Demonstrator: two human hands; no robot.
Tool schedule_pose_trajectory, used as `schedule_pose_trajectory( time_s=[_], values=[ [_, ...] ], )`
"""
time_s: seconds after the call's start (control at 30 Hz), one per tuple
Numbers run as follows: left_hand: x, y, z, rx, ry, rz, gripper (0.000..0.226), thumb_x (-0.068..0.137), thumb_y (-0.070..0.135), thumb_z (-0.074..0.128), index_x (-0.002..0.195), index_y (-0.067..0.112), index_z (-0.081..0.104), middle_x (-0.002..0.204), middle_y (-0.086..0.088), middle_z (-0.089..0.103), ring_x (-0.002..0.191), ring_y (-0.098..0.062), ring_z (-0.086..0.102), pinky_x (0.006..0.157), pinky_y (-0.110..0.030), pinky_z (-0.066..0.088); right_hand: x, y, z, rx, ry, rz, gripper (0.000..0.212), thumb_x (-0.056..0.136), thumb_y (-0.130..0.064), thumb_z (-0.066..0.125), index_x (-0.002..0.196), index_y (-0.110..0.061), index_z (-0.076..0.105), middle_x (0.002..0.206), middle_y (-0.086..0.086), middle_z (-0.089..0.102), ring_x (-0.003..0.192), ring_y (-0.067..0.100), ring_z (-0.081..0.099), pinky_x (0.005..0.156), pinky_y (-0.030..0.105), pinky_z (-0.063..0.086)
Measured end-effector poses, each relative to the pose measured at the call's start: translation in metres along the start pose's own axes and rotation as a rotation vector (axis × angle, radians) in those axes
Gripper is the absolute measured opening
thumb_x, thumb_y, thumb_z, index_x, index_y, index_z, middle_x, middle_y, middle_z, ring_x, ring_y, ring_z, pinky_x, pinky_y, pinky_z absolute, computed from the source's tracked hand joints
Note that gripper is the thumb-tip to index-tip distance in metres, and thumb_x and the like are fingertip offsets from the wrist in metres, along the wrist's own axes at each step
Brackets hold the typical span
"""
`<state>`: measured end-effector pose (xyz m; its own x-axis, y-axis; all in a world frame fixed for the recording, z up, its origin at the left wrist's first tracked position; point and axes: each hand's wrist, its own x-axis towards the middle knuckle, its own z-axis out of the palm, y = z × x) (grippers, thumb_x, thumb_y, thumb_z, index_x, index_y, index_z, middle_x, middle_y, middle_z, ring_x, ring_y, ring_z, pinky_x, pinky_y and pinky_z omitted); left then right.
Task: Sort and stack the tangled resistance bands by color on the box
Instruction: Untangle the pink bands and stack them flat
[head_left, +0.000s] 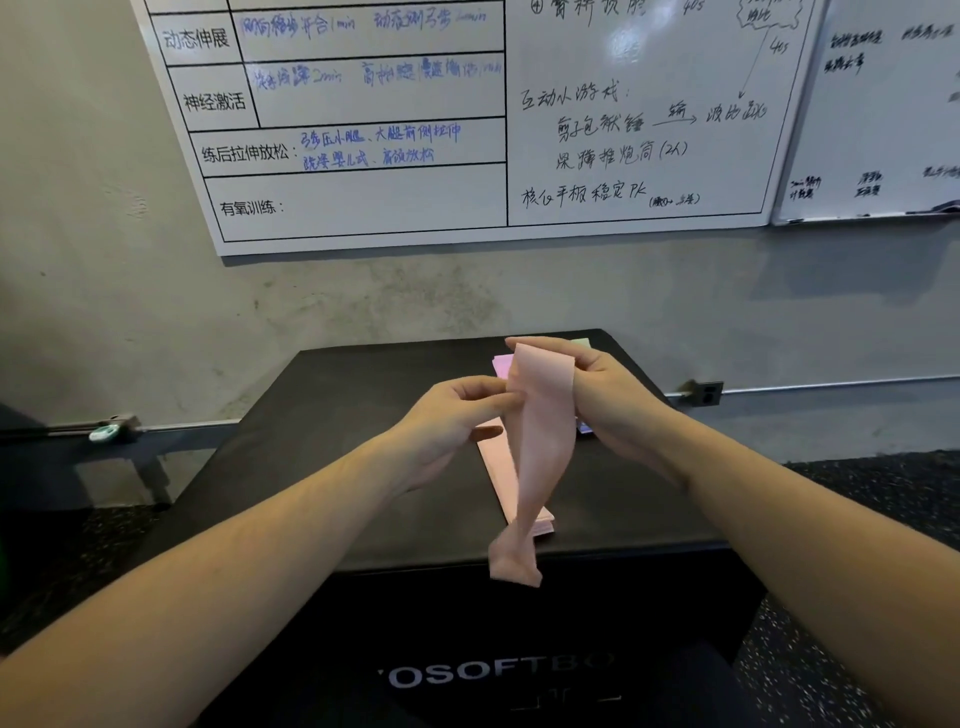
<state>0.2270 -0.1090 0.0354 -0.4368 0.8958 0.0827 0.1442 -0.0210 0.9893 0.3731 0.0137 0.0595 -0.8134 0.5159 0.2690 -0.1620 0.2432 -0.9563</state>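
Pink band (540, 447): held above the box (322, 431), twisted, lower end hanging past the front edge. Left hand (457, 421) pinched its left edge; right hand (608, 395) gripped its top end. Pink stack (496, 467): flat on the box beneath. Purple band (503, 366) and green band (582, 343): behind, mostly hidden. Whiteboard (363, 197): on the wall.

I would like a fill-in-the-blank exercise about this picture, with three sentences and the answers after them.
1. Both hands, left hand and right hand, hold a band whose color is ____.
2. The band's lower end hangs twisted in front of the ____ box.
3. On the wall behind the box hangs a ____ with handwriting.

Missing words: pink; black; whiteboard
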Motion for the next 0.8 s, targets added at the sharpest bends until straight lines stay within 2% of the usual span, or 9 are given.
schedule_pose_trajectory(
  time_s=[0.1, 0.2, 0.3, 0.37, 0.43, 0.57, 0.63, 0.7, 0.8],
  values=[
    [0.003, 0.005, -0.002, -0.021, 0.114, 0.036, 0.009, 0.094, 0.025, 0.072, 0.098, 0.018, 0.078, 0.095, -0.003, 0.076, 0.087, -0.015, 0.070, 0.081, -0.035, 0.059, -0.005, 0.002, -0.006, -0.016, -0.074, -0.015, 0.026, 0.099, -0.011, 0.062, 0.121, -0.019, 0.073, 0.112, -0.004, 0.074, 0.097, 0.011, 0.070, 0.069, 0.025, 0.057],
    [0.005, 0.008, -0.005, -0.072, 0.201, 0.058, 0.008, 0.098, 0.020, 0.066, 0.094, 0.018, 0.072, 0.085, -0.003, 0.073, 0.072, -0.015, 0.066, 0.064, -0.030, 0.057, -0.010, 0.011, -0.009, -0.026, -0.124, 0.022, 0.038, 0.097, 0.002, 0.058, 0.117, -0.024, 0.076, 0.118, 0.001, 0.073, 0.107, 0.023, 0.069, 0.091, 0.044, 0.057],
    [0.006, 0.011, -0.004, -0.097, 0.226, 0.089, 0.008, 0.101, 0.018, 0.062, 0.095, 0.017, 0.067, 0.092, -0.006, 0.074, 0.083, -0.021, 0.069, 0.072, -0.039, 0.059, -0.008, 0.022, -0.003, 0.054, -0.083, 0.056, 0.053, 0.098, 0.003, 0.047, 0.133, -0.036, 0.059, 0.121, 0.001, 0.069, 0.105, 0.019, 0.069, 0.094, 0.044, 0.056],
    [0.006, 0.014, 0.000, -0.147, 0.225, 0.094, 0.007, 0.101, 0.015, 0.061, 0.095, 0.017, 0.065, 0.094, -0.006, 0.074, 0.086, -0.022, 0.069, 0.071, -0.035, 0.059, -0.005, 0.028, 0.002, 0.203, 0.012, 0.138, 0.053, 0.097, -0.003, 0.043, 0.136, -0.038, 0.049, 0.120, 0.003, 0.068, 0.094, 0.020, 0.069, 0.091, 0.045, 0.056],
    [0.008, 0.016, 0.002, -0.208, 0.228, 0.088, 0.006, 0.101, 0.014, 0.060, 0.096, 0.017, 0.063, 0.097, -0.006, 0.072, 0.089, -0.022, 0.066, 0.071, -0.033, 0.056, -0.003, 0.037, 0.004, 0.214, -0.019, 0.162, 0.046, 0.096, -0.015, 0.056, 0.134, -0.039, 0.048, 0.124, 0.007, 0.068, 0.096, 0.023, 0.069, 0.094, 0.048, 0.055],
    [0.018, 0.020, 0.003, -0.282, 0.289, 0.086, 0.008, 0.105, 0.017, 0.054, 0.099, 0.018, 0.059, 0.101, -0.008, 0.067, 0.092, -0.021, 0.059, 0.082, -0.040, 0.049, -0.007, 0.052, 0.005, -0.074, -0.150, 0.201, 0.047, 0.089, -0.027, 0.077, 0.129, -0.029, 0.053, 0.116, 0.001, 0.073, 0.107, 0.016, 0.070, 0.091, 0.035, 0.058],
    [0.025, 0.021, 0.000, -0.325, 0.337, 0.090, 0.009, 0.106, 0.014, 0.051, 0.099, 0.018, 0.056, 0.096, -0.008, 0.066, 0.088, -0.020, 0.058, 0.080, -0.038, 0.048, -0.009, 0.060, 0.005, -0.116, -0.142, 0.207, 0.037, 0.088, -0.029, 0.077, 0.121, -0.020, 0.062, 0.112, 0.001, 0.074, 0.104, 0.016, 0.071, 0.085, 0.027, 0.057],
    [0.031, 0.022, -0.003, -0.393, 0.369, 0.073, 0.010, 0.104, 0.009, 0.049, 0.099, 0.017, 0.053, 0.101, -0.015, 0.069, 0.089, -0.023, 0.062, 0.085, -0.044, 0.054, -0.014, 0.066, 0.004, -0.155, -0.114, 0.189, 0.028, 0.092, -0.033, 0.073, 0.112, -0.014, 0.071, 0.103, -0.001, 0.076, 0.093, 0.012, 0.071, 0.080, 0.019, 0.055],
    [0.040, 0.020, -0.012, -0.470, 0.431, 0.042, 0.012, 0.101, 0.005, 0.052, 0.100, 0.017, 0.051, 0.112, -0.021, 0.067, 0.095, -0.029, 0.063, 0.092, -0.049, 0.053, -0.021, 0.074, 0.002, -0.145, -0.107, 0.251, 0.037, 0.097, -0.044, 0.063, 0.105, -0.010, 0.075, 0.090, -0.003, 0.071, 0.081, 0.007, 0.063, 0.071, 0.013, 0.050]
  ],
)
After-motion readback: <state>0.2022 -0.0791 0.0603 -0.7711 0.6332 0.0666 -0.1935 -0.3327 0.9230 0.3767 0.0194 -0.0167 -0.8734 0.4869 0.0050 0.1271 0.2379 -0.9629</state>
